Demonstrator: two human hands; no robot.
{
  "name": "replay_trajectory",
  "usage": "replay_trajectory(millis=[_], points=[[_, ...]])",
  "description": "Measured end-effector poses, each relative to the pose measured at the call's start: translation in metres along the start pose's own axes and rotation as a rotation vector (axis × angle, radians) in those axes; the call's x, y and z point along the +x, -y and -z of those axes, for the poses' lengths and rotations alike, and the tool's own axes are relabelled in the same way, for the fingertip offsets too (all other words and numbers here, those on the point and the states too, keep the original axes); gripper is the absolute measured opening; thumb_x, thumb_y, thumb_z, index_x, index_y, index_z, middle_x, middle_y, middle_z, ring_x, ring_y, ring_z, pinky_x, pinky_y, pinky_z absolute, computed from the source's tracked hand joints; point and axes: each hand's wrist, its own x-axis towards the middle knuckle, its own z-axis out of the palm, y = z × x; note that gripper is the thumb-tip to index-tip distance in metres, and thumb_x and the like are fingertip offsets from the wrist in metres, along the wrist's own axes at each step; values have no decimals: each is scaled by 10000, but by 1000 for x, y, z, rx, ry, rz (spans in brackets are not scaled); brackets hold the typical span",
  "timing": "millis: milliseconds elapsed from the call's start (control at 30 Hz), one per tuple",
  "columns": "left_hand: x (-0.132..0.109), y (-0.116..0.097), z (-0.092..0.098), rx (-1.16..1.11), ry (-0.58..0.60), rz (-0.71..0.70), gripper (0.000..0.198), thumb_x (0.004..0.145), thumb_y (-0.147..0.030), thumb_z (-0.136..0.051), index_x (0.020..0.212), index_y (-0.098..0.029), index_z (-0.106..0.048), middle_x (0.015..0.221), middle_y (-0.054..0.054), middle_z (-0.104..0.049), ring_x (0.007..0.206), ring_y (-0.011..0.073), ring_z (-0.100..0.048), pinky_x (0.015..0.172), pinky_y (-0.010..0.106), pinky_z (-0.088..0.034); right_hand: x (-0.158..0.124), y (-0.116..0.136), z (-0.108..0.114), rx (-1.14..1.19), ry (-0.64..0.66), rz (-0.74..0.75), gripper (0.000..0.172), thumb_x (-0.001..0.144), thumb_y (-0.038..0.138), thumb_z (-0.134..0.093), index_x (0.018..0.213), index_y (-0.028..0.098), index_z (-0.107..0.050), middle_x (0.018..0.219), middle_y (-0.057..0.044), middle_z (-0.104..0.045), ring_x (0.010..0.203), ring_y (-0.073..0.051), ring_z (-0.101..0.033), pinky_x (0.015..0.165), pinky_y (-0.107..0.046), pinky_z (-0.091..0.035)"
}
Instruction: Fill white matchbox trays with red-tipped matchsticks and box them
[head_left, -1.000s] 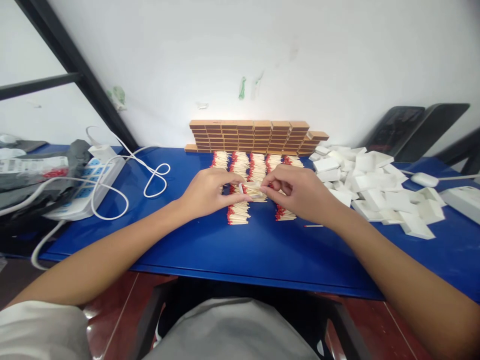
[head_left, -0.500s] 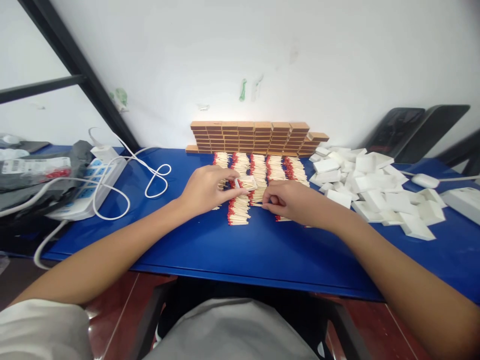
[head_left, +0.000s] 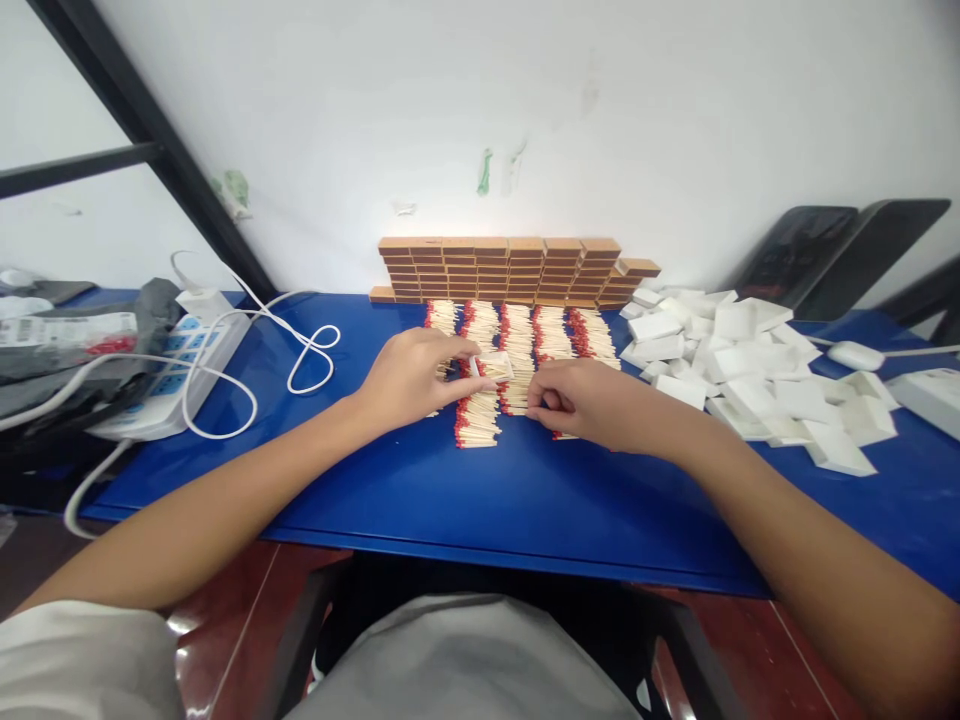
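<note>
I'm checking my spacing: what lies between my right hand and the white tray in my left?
In the head view, part of the middle row of matches lies between the white tray and your right hand.

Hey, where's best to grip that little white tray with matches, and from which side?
Pinch the white tray across its long walls near the left end, probably from the left: it lies lengthwise left to right, open top upward, matches inside.

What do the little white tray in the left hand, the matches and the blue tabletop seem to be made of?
White tray: probably matte card, judging by its thin, flat walls.
Matches: likely bare wood, dull and pale, in slim, straight, red-tipped sticks.
Blue tabletop: smooth, faintly glossy with soft reflections; painted metal or plastic, I can't tell.
</note>
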Motion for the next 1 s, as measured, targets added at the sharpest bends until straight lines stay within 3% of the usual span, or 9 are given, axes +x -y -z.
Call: replay_trajectory(millis=[367,533,700,900,1000], points=[[0,1,0,10,9,-32,392,893,-555,-777,1033,-189,-775,914,42,-818,804,207,-766,737,301,-538,1,1,4,-2,5,-43,87,905,216,-649,822,203,-672,718,-8,-637,628,-152,-528,591,-280,-347],[0,0,0,21,8,-40,413,886,-578,-773,1034,-192,-778,919,48,-819,792,208,-759,728,301,-534,0,0,6,27,52,-10,110,910,233,-659,807,212,-691,680,1,-620,606,-153,-512,581,-286,-333],[-1,2,-1,14,-3,-46,412,881,-574,-780,1035,-192,-773,899,43,-814,762,202,-748,718,304,-530,1,1,6,37,19,18,69,900,231,-676,846,209,-713,709,-2,-623,629,-153,-526,609,-284,-342],[-2,1,-2,8,17,-45,420,895,-596,-754,1016,-194,-770,886,44,-809,774,201,-749,719,302,-528,0,3,3,52,-3,56,81,940,246,-636,979,219,-702,704,14,-599,623,-150,-514,621,-285,-339],[-2,1,-3,15,22,-40,420,897,-600,-751,1011,-197,-772,881,45,-807,773,201,-745,724,304,-528,0,1,2,50,17,66,80,944,238,-619,917,220,-692,717,8,-616,628,-150,-517,621,-286,-342]])
